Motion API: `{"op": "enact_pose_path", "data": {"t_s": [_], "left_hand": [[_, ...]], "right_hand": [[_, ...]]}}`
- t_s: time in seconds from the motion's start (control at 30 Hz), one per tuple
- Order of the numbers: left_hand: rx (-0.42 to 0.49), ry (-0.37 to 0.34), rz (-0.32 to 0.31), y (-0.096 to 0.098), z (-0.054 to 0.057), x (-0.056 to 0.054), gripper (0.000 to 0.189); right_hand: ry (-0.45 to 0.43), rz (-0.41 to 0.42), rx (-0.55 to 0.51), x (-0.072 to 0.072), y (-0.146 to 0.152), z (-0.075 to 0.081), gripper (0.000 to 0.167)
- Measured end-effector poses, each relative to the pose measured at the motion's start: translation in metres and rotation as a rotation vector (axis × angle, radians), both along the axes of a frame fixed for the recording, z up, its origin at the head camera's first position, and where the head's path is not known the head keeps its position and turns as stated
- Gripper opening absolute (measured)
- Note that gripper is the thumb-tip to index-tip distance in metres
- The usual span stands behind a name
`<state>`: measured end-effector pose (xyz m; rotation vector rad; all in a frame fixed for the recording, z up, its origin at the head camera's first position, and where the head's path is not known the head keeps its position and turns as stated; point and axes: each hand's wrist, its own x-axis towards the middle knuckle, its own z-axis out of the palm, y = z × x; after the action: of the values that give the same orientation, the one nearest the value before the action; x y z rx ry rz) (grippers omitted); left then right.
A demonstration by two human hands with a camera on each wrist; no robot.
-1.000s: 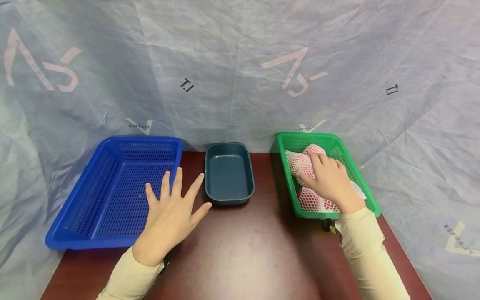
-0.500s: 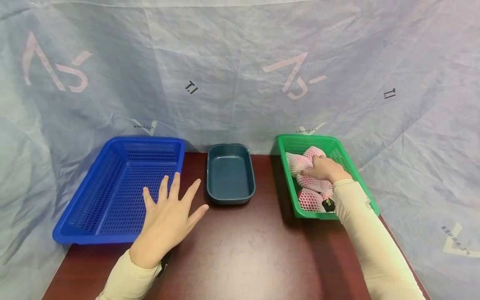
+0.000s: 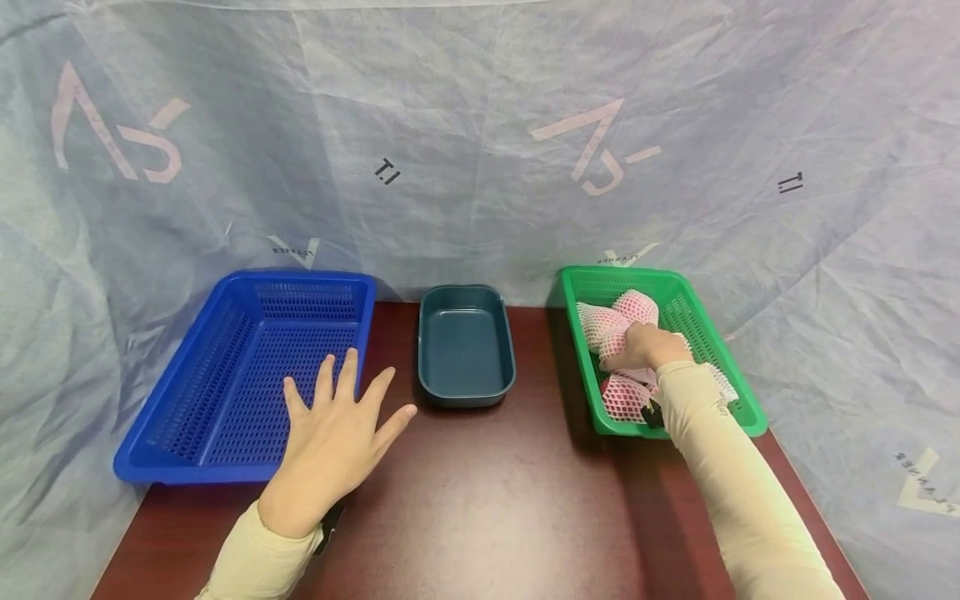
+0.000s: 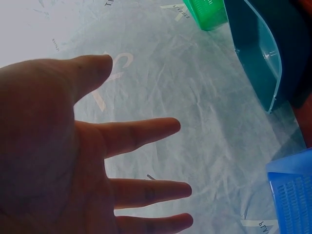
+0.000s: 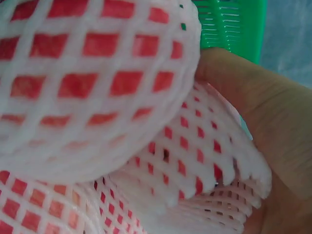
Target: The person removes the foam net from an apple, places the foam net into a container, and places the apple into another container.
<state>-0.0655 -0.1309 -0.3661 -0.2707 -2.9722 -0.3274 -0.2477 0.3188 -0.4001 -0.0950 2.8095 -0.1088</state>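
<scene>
Several red fruits in white foam nets lie in the green basket (image 3: 738,400) at the right in the head view. My right hand (image 3: 647,345) reaches into it with its fingers curled round one netted fruit (image 5: 180,146). In the right wrist view the thumb lies at the upper side of that fruit, and another netted fruit (image 5: 92,83) fills the near left; most of the other fingers are hidden. My left hand (image 3: 330,450) hovers with fingers spread, touching nothing, in front of the blue basket (image 3: 255,392).
A dark teal tray (image 3: 465,354) stands between the two baskets on the dark red table (image 3: 480,500). A grey printed cloth (image 3: 450,125) hangs behind and along the sides, close to the baskets.
My right hand has moved from lying over the fruits to curling round one deeper in the green basket. The left hand stays almost where it was; the head view has shifted slightly.
</scene>
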Motion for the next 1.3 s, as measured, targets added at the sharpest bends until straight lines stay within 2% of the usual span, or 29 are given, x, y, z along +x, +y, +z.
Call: {"op": "enact_pose_path", "data": {"t_s": [0.13,0.2,0.3,0.4,0.67,0.83,0.9,1.03,1.2,1.3], "left_hand": [[-0.002,-0.005,0.003,-0.001,0.0,0.001,0.067],[-0.005,-0.004,0.002,-0.001,0.0,0.001,0.066],[-0.009,-0.001,0.003,-0.003,0.0,0.002,0.066],[-0.009,0.001,0.002,-0.002,-0.001,0.002,0.065],[-0.008,0.006,-0.008,0.001,-0.002,0.002,0.064],[0.016,0.033,-0.036,0.003,-0.001,0.0,0.06],[0.034,0.05,-0.048,0.003,-0.001,0.0,0.058],[0.067,0.085,-0.064,0.004,-0.001,-0.002,0.054],[0.101,0.133,-0.083,0.005,-0.005,-0.005,0.046],[0.142,0.192,-0.115,0.009,-0.007,-0.008,0.039]], "right_hand": [[0.011,0.002,-0.024,0.001,0.0,0.003,0.045],[0.023,0.012,-0.033,0.003,0.002,0.007,0.049],[0.051,0.046,-0.034,0.009,0.003,0.017,0.067],[0.119,0.09,-0.041,0.018,0.006,0.03,0.08],[0.326,0.281,-0.194,0.05,0.001,0.064,0.09],[0.382,0.427,-0.346,0.07,-0.013,0.077,0.085],[0.386,0.473,-0.39,0.078,-0.021,0.08,0.082],[0.393,0.519,-0.412,0.093,-0.036,0.082,0.085],[0.446,0.637,-0.445,0.107,-0.056,0.083,0.088],[0.448,0.687,-0.46,0.114,-0.069,0.085,0.087]]}}
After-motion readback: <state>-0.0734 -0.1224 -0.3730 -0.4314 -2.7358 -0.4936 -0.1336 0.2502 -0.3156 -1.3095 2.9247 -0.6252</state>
